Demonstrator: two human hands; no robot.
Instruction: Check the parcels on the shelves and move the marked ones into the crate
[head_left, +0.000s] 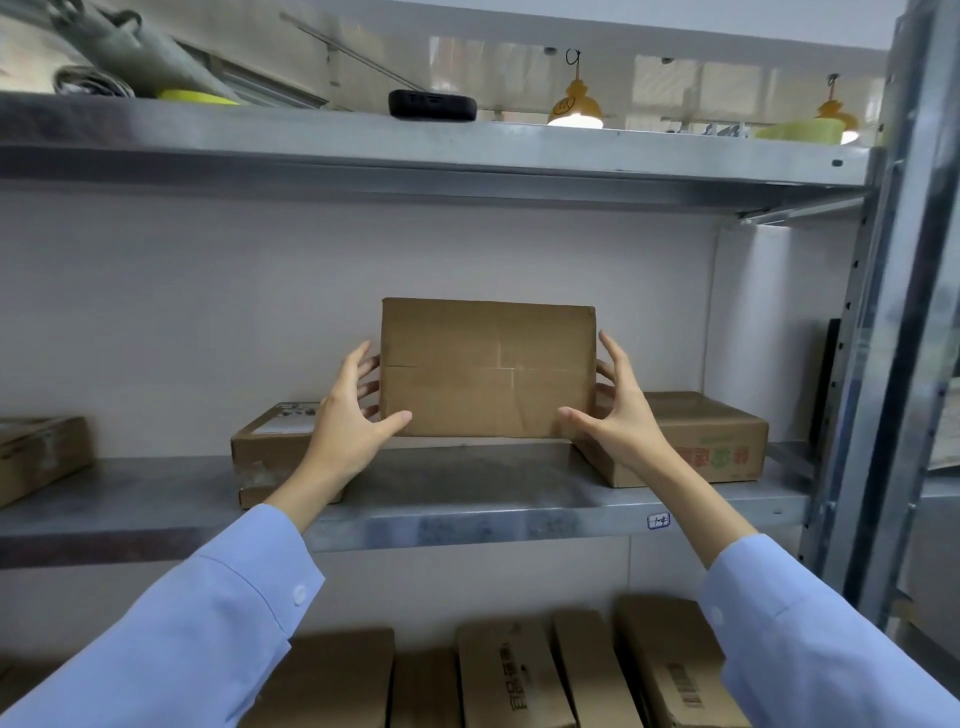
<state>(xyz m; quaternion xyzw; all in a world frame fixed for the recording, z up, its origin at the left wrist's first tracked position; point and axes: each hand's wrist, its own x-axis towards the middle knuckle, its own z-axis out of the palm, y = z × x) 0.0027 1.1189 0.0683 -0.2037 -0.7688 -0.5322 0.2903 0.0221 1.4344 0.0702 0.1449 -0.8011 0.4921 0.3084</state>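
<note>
A plain brown parcel (488, 364) stands upright on its edge on the middle metal shelf (467, 525); its broad face with a taped seam is turned to me and shows no mark. My left hand (348, 426) clasps its left side, thumb on the lower front and fingers behind. My right hand (618, 421) clasps the right side the same way. No crate is in view.
A flat parcel with a white label (270, 441) lies left of the held one, and a parcel with red and green print (717, 441) lies to its right. Another parcel (41, 452) sits far left. Several parcels (514, 675) fill the shelf below. A steel post (883, 364) bounds the right side.
</note>
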